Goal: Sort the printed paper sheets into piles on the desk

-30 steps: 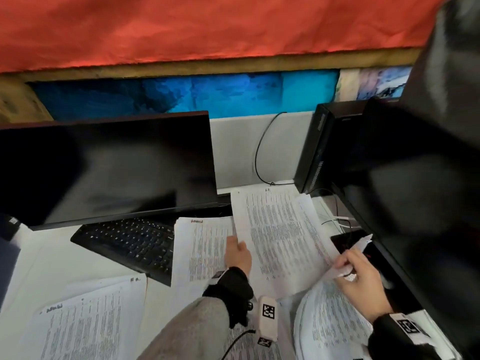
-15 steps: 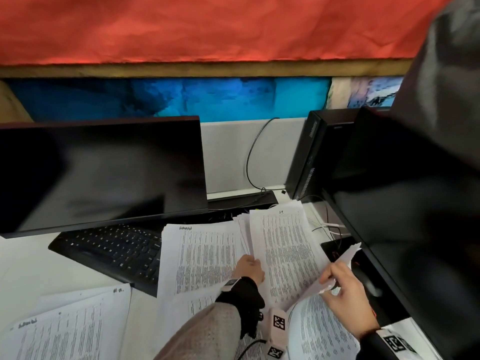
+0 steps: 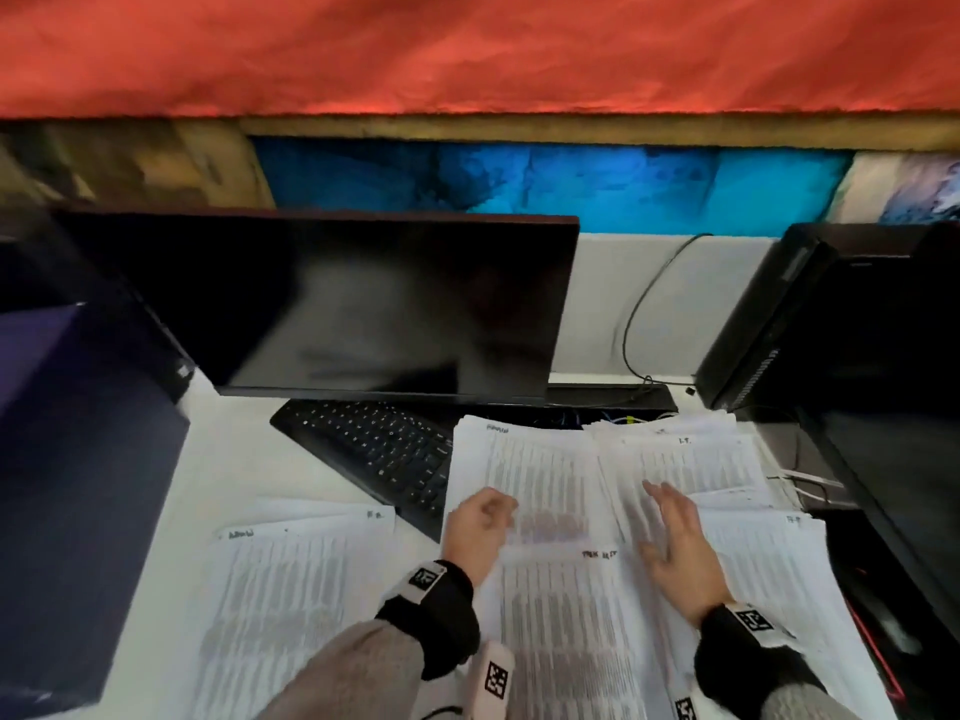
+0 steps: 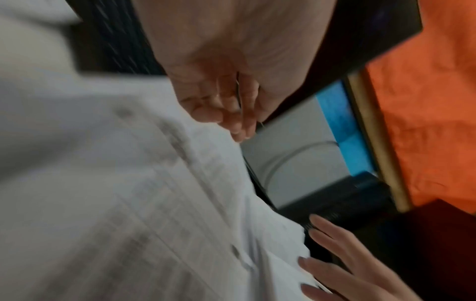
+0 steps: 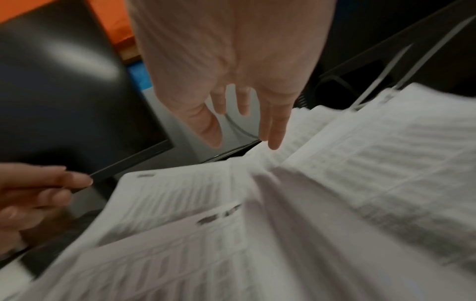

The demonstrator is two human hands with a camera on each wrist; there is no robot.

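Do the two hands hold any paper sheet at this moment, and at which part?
Nothing is held. The left hand, fingers loosely curled, and the right hand, fingers spread straight, are both above the white printed paper sheets on the desk.

On the desk (image 3: 249, 459), the keyboard (image 3: 384, 454) lies before the monitor (image 3: 363, 304). Paper piles (image 3: 561, 589) spread at its 3 o'clock and 6 o'clock, one overlapping its edge. A computer tower (image 3: 753, 314) stands at the monitor's 3 o'clock.
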